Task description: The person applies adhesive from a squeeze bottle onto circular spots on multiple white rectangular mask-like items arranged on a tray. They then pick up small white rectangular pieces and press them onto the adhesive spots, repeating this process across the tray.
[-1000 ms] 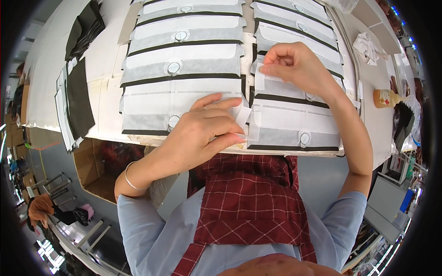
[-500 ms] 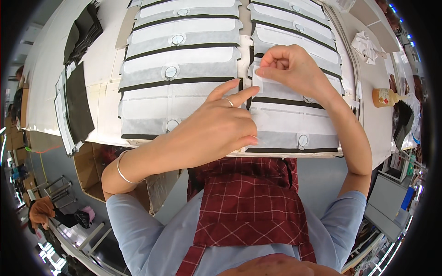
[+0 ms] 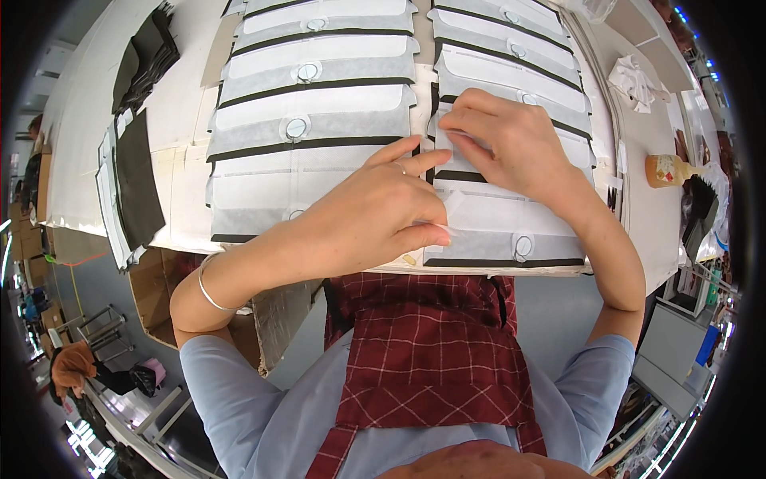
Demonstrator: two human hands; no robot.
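Two columns of flat white-and-grey panels (image 3: 511, 211) with black edge strips and round pale discs lie overlapped on the table. Over the gap between the columns, my left hand (image 3: 383, 199) stretches its index and middle fingers toward the left edge of a right-column panel. Its thumb and lower fingers pinch a small translucent strip (image 3: 454, 201), partly hidden. My right hand (image 3: 511, 140) is closed in a pinch at that same panel edge, beyond the left fingertips. Whatever sits in its pinch is too small to make out.
Stacked black pieces (image 3: 148, 56) and a dark panel bundle (image 3: 132, 188) lie on the left. To the right are an amber-filled bottle (image 3: 666, 170) and a crumpled white cloth (image 3: 634, 80). A cardboard box (image 3: 155, 299) stands below the table's front-left edge.
My right hand has shifted slightly down and turned, still pinching at the panel edge. My left thumb has closed on a translucent strip, and the left forearm has moved a little.
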